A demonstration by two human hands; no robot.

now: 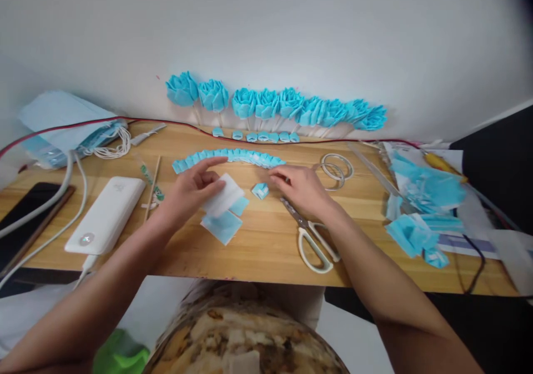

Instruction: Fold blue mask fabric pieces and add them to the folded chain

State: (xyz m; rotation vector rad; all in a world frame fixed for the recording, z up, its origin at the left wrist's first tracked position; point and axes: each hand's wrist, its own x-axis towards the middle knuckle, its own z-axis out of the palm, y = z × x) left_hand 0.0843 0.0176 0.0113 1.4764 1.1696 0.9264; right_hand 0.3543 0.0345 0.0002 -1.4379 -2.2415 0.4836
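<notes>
White fabric square (225, 196) is held at its edge in the left hand (189, 188), thumb against it, above loose blue squares (222, 228) on the desk (258, 260). Just right of it lies a small folded piece (260, 191), near the right hand (302, 188); that grip is narrow, and whether it pinches anything cannot be told. Behind stretches a curved row of folded pieces (233, 155), then blue flowers (266, 105) along the wall (266, 30). Squares this light could scatter if a forearm brushed them; a stray left finger might disturb the row; the right wrist could bump the nearby scissors (303, 226). Green print on a wrapper (157, 192) and a mark on the power bank (107, 213) are unreadable.
</notes>
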